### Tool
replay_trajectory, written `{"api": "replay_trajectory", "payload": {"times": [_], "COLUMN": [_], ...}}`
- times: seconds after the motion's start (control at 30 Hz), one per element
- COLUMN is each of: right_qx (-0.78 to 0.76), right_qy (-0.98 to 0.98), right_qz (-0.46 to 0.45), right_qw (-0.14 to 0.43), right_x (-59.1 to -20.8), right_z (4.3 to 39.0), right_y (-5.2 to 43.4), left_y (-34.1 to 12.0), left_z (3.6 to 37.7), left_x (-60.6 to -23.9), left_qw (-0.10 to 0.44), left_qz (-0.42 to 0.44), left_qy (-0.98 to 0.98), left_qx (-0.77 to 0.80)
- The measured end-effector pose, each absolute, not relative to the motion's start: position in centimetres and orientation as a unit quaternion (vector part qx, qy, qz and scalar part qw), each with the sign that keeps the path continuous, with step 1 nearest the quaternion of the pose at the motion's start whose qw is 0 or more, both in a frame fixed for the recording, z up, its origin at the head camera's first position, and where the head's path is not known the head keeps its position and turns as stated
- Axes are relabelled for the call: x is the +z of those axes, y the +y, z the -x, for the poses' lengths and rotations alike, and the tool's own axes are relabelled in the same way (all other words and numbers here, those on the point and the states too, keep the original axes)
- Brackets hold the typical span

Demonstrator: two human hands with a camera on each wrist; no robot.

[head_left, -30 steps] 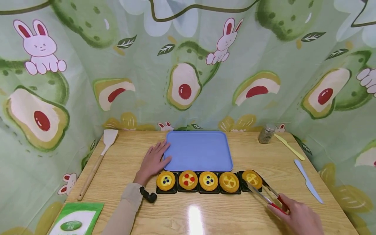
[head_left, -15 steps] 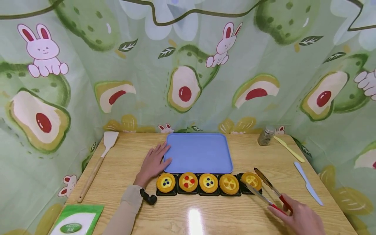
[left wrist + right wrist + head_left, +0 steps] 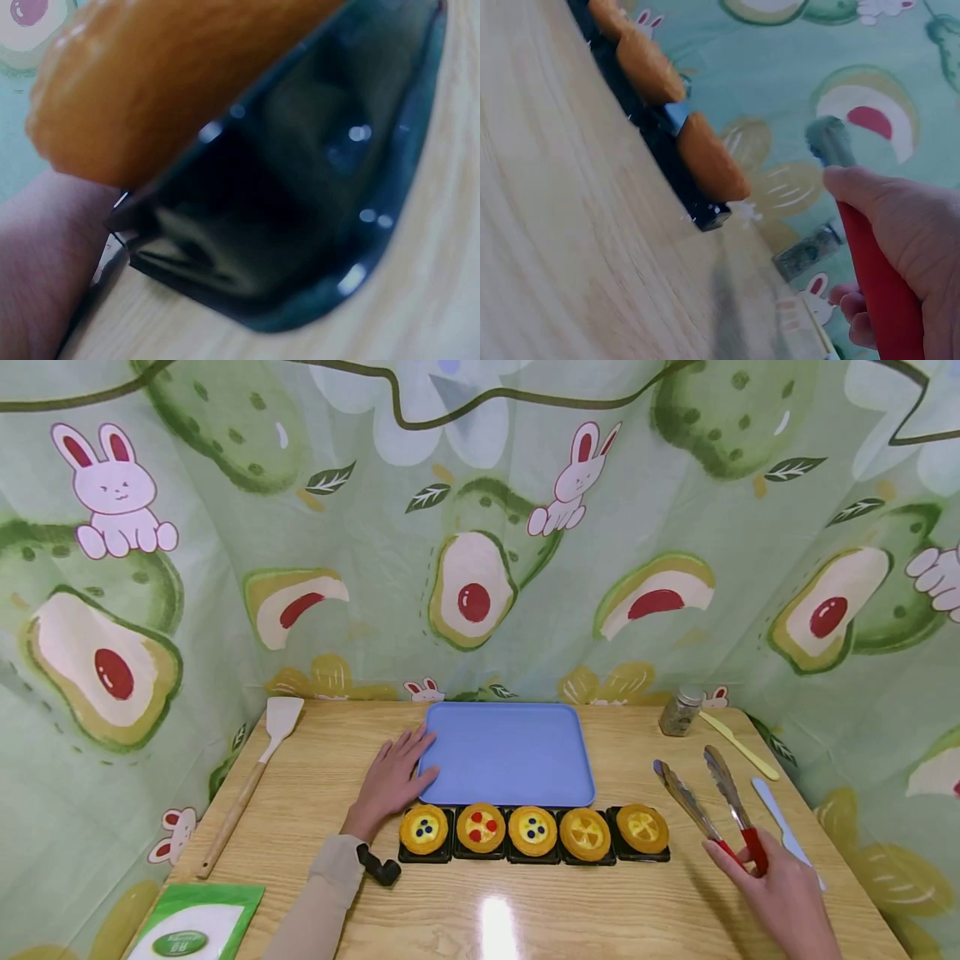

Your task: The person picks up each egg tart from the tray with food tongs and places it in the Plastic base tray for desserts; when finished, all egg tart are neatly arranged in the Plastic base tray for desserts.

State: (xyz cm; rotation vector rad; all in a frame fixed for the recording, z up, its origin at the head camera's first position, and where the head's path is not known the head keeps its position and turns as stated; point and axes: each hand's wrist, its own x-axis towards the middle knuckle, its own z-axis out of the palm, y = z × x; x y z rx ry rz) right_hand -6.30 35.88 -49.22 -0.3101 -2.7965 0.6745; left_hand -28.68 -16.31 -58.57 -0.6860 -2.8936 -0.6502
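Metal tongs with red-sleeved handles: held at the handle end, lifted above the tabletop, arms spread apart in a narrow V, tips pointing away toward the back of the tabletop. Nothing between the tips. They sit to the right of the tart row, well apart from it.

Flat light-blue rectangular plastic tray with rounded corners: lies flat at the centre-back of the tabletop, just behind the row of five yellow tarts in black square holders. The left edge of the tray is touched by fingers.
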Motion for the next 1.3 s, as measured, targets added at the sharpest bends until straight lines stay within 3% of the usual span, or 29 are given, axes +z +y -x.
{"api": "replay_trajectory", "payload": {"times": [0.33, 0.6, 0.77, 1.3], "right_qx": [0.209, 0.204, 0.188, 0.175], "right_qy": [-0.956, -0.953, -0.952, -0.960], "right_qz": [0.114, 0.143, 0.141, 0.175], "right_qw": [0.173, 0.170, 0.196, 0.133], "right_x": [-51.8, -53.7, -54.7, -54.5], "right_z": [10.0, 10.8, 10.9, 11.1], "right_y": [37.6, 38.2, 38.4, 37.7], "left_y": [-16.3, -16.2, -16.4, -16.3], "left_z": [28.6, 28.6, 28.5, 28.5], "left_x": [-58.5, -58.3, -58.1, -58.1], "left_qw": [0.058, 0.043, 0.044, 0.047], "left_qz": [0.228, 0.224, 0.225, 0.226], "left_qy": [-0.947, -0.951, -0.950, -0.950], "left_qx": [-0.219, -0.211, -0.210, -0.211]}}
